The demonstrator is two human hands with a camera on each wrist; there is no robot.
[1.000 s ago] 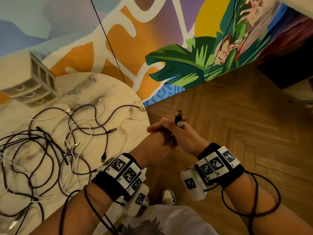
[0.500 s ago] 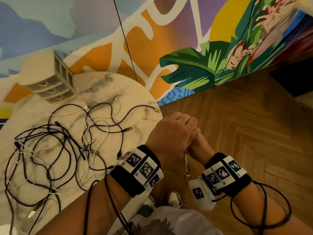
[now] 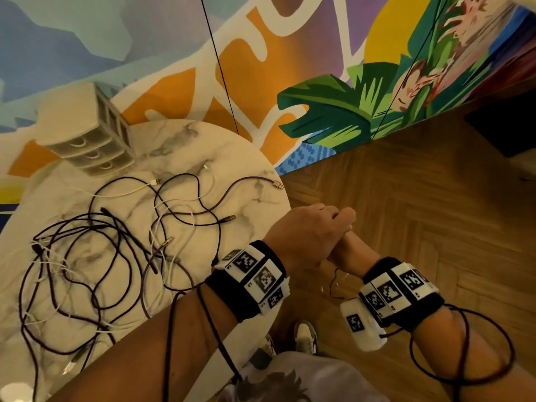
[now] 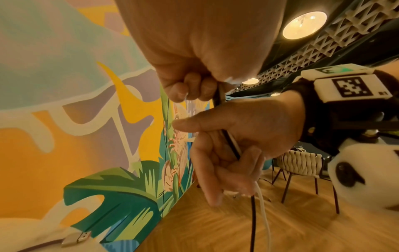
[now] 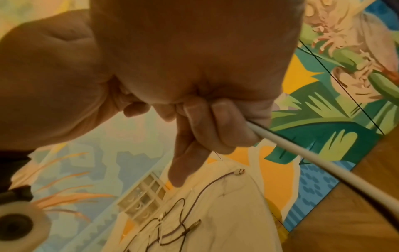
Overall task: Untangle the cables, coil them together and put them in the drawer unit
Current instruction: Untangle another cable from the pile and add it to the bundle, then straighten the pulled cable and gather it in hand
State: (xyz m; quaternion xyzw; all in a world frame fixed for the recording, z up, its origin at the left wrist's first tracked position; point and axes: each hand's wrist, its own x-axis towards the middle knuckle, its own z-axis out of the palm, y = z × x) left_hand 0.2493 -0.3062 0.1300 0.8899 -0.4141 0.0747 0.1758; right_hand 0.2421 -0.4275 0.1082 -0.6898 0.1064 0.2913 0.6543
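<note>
A tangle of dark and white cables (image 3: 116,256) lies on the round marble table (image 3: 185,146). The beige drawer unit (image 3: 92,137) stands at the table's far edge, its three drawers pushed in. Off the table's right edge, over the floor, my left hand (image 3: 307,236) is closed over my right hand (image 3: 345,248). Both hold the same pair, one black and one white cable (image 4: 233,145). My left hand (image 4: 194,90) grips it higher up, my right hand (image 4: 237,153) below. The pair hangs down from there (image 4: 264,213). In the right wrist view my right hand (image 5: 215,122) grips the white cable (image 5: 302,158).
A USB plug (image 3: 278,185) lies at the table's right rim. Wooden floor (image 3: 406,213) spreads to the right, and the painted wall (image 3: 290,53) runs behind. My shoe (image 3: 306,335) is below the hands. Chairs (image 4: 302,163) stand further off.
A second ago plug ends stuck up from my right hand with the left hand beside it. My left hand has since closed over the top and hides them.
</note>
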